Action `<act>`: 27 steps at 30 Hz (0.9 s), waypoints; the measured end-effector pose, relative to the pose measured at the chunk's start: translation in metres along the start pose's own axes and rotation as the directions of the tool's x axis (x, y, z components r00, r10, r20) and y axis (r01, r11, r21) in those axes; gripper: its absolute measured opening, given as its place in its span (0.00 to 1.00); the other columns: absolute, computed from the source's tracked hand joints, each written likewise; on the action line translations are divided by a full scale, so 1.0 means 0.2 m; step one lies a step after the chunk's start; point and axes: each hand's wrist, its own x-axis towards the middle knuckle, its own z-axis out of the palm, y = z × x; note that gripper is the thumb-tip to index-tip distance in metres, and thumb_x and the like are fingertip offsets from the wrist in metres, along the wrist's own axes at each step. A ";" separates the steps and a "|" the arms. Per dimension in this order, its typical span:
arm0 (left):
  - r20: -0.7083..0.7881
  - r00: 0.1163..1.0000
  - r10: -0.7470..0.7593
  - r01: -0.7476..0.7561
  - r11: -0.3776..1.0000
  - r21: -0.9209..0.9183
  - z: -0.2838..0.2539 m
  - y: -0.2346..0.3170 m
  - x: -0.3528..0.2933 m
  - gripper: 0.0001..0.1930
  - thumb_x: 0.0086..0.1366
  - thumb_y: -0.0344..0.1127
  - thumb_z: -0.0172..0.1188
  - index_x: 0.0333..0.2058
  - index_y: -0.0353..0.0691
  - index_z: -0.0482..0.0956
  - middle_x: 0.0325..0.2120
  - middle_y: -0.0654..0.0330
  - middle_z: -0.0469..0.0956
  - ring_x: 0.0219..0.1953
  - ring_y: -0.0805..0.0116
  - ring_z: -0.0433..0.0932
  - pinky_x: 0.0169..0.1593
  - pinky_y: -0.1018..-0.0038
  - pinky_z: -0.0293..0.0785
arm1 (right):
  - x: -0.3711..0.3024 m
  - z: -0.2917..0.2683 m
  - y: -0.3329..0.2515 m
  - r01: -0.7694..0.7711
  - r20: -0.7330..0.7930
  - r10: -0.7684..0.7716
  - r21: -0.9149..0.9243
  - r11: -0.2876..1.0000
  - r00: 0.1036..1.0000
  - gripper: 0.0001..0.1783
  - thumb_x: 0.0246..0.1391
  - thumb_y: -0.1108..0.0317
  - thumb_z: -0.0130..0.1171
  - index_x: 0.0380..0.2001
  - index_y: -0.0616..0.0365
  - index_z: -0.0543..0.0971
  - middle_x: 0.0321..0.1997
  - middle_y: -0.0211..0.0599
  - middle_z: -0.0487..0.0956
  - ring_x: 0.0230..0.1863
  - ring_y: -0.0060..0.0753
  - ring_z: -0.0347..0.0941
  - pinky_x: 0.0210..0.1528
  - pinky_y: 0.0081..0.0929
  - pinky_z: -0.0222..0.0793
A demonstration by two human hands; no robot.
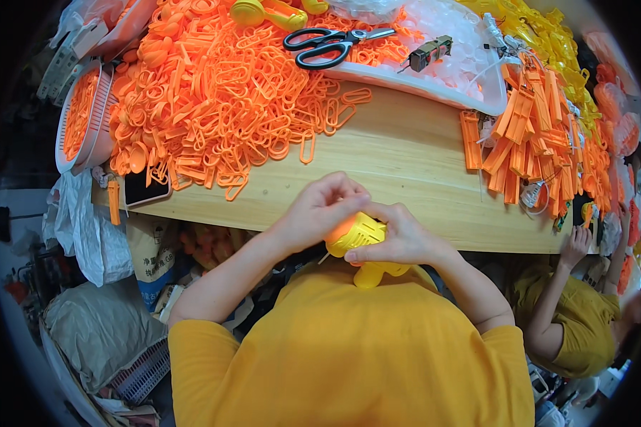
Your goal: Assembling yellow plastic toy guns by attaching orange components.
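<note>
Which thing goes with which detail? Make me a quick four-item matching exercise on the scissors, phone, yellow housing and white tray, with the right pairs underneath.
Things
1. Scissors
2. Phone
3. Yellow housing
4. White tray

Details
A. Holding translucent white pieces
B. Held by the left hand and right hand
C. Black-handled
D. At the left front edge of the wooden table

Right pairs: 1-C, 2-D, 3-B, 4-A
</note>
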 end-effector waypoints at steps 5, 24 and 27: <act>0.079 0.955 0.286 -0.295 0.944 0.148 0.08 -0.08 0.02 0.12 0.66 0.32 0.43 0.44 0.34 0.70 0.44 0.55 0.72 0.46 0.71 0.70 0.53 0.72 0.65 | -0.01 -0.02 0.01 -0.006 0.023 0.005 0.046 0.999 1.000 0.32 0.38 0.57 0.72 0.45 0.63 0.76 0.34 0.41 0.81 0.36 0.33 0.77 0.42 0.28 0.72; 0.151 0.840 0.522 -0.541 0.778 0.321 0.07 -0.17 0.00 0.21 0.62 0.36 0.43 0.50 0.30 0.70 0.45 0.51 0.72 0.47 0.62 0.72 0.54 0.69 0.66 | 0.00 0.05 0.04 0.077 0.038 -0.078 0.005 0.997 0.996 0.32 0.34 0.61 0.74 0.42 0.67 0.75 0.41 0.41 0.77 0.42 0.32 0.74 0.45 0.27 0.70; 0.161 0.789 0.593 -0.605 0.704 0.372 0.03 -0.09 0.04 0.20 0.63 0.38 0.44 0.48 0.30 0.72 0.43 0.51 0.73 0.46 0.62 0.72 0.53 0.70 0.67 | 0.04 0.00 -0.06 0.046 -0.009 -0.047 -0.085 0.995 0.999 0.32 0.34 0.60 0.74 0.42 0.67 0.75 0.40 0.41 0.78 0.41 0.32 0.74 0.44 0.28 0.71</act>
